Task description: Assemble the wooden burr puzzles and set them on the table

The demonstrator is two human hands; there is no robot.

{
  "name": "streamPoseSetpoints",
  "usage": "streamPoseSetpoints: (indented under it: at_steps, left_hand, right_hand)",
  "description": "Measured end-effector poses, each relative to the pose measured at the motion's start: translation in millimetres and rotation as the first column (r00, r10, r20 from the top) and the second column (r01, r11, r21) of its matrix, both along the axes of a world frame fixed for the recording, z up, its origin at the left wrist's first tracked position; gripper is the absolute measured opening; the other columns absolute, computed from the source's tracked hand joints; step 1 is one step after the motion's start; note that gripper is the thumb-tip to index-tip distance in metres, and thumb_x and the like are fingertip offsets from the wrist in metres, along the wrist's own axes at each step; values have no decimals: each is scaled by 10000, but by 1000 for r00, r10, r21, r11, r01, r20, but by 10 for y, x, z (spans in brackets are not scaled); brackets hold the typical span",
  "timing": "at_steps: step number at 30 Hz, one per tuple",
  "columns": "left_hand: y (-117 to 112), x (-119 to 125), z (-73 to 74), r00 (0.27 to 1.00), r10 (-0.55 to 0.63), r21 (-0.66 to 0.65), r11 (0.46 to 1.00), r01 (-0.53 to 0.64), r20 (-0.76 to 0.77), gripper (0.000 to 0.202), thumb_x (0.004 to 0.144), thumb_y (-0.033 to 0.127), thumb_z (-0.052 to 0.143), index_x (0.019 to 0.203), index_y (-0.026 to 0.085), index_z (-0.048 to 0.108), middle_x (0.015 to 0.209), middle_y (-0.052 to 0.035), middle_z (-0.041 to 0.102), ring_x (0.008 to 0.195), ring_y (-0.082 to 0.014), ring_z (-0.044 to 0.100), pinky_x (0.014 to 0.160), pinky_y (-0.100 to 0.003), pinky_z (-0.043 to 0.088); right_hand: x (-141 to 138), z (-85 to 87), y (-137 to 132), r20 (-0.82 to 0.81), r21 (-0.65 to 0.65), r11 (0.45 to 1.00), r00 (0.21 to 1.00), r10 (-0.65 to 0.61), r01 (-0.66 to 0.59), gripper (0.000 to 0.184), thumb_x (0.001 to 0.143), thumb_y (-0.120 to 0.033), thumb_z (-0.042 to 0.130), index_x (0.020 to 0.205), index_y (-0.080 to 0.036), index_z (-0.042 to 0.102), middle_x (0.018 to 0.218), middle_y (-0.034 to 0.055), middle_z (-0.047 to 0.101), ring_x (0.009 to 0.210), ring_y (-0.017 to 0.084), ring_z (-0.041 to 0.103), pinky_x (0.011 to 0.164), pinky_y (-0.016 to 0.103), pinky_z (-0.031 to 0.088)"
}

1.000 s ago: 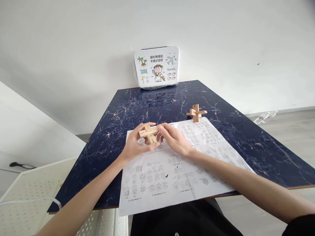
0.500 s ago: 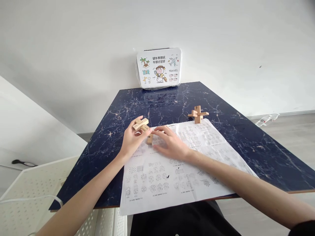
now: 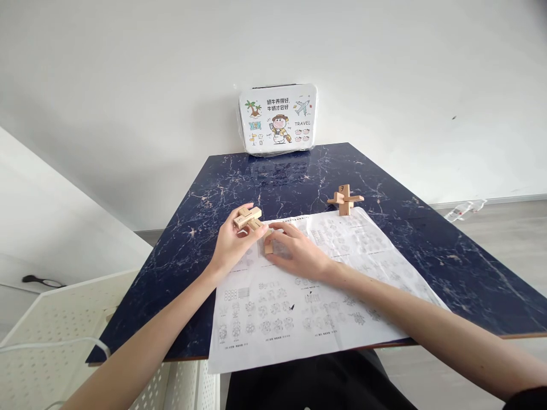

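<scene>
My left hand (image 3: 234, 239) is closed around a partly joined set of wooden burr-puzzle pieces (image 3: 248, 217), pale bars crossing one another, held just above the top left of the paper sheet. Close beside it, my right hand (image 3: 297, 250) curls over a single wooden puzzle piece (image 3: 269, 248), with thumb and fingers about it. The fingers cover part of that piece. An assembled wooden cross puzzle (image 3: 345, 199), with a dark mark near its top, stands upright at the sheet's far right edge.
A creased white instruction sheet (image 3: 273, 356) with printed diagrams lies on the dark blue marbled table (image 3: 183, 290). Against the wall stands a white cartoon-printed case (image 3: 277, 119) in clear plastic. A white perforated cart (image 3: 51, 324) with a cable is at the left.
The single wooden piece has shifted right, further in between my right thumb and fingers. My left hand has moved slightly right and turned the joined pieces a little.
</scene>
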State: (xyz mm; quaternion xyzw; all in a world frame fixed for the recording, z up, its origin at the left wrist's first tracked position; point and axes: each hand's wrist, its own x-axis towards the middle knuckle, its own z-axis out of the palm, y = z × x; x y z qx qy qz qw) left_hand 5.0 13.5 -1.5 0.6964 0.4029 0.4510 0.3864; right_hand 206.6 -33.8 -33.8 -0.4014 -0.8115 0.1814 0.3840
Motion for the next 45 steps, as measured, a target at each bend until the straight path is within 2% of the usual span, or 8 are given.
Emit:
streamPoseSetpoints:
  at_steps: [7,10,14,19,26,32,38,45]
  left_hand:
    - [-2,-15,2,1000,21,17,1000,-21,-4,612,845,367,825,1395,243,585,1202,-113,735,987,-232,759,796,-329,647]
    - [3,-19,4,1000,22,37,999,-22,-13,596,858,373,811,1391,246,576,1173,-110,738,956,-227,758,750,-315,644]
    - [-8,-4,9,1000,6,55,998,-5,-4,608,843,378,821,1383,251,574,1136,-93,727,898,-205,737,712,-301,630]
    - [-77,31,27,997,-27,133,990,37,-76,619,803,342,842,1368,272,597,1037,-54,694,701,-136,632,604,-261,580]
    - [-113,35,43,978,-45,245,965,96,-205,617,806,289,818,1379,312,590,1058,-32,659,662,-109,557,600,-247,546]
    - [-117,25,46,973,-46,303,946,115,-226,603,811,281,817,1371,311,595,1062,-32,625,692,-113,565,602,-240,533]
    - [-101,17,33,986,-73,210,972,104,-148,605,814,314,833,1368,303,589,1009,-27,635,668,-108,553,580,-236,530]
    - [-95,30,38,997,-61,140,988,68,-55,598,796,339,851,1340,295,605,964,-14,623,648,-99,540,547,-224,509]
  right_hand:
    - [35,52,66,-200,-194,980,976,-90,50,338,889,-320,765,1198,-257,645,1282,98,693,1175,281,673,1021,531,573]
    - [80,87,108,-438,-360,931,892,-112,-59,417,890,-400,776,1248,-249,623,1288,98,716,1196,258,694,1079,508,557]
    - [125,103,150,-596,-480,850,792,-132,-219,431,971,-475,682,1327,-252,591,1385,115,687,1269,264,673,1089,522,558]
    - [121,109,164,-730,-425,807,683,-37,-410,415,1023,-520,572,1306,-219,604,1362,123,700,1297,266,656,1114,517,543]
    - [81,175,104,-672,-454,812,739,-44,-365,442,1011,-540,596,1300,-206,620,1247,139,749,1190,287,711,1042,534,574]
    - [89,183,94,-791,-440,726,611,-33,-529,390,972,-452,688,1275,-210,649,1233,120,750,1190,283,698,1103,536,520]
    - [91,145,131,-872,-427,633,479,-99,-646,325,956,-400,706,1224,-217,722,1346,98,708,1271,282,633,1213,502,399]
    - [97,112,148,-909,-397,626,380,-168,-671,284,941,-370,698,1147,-184,758,1287,103,727,1322,282,588,1253,486,352]
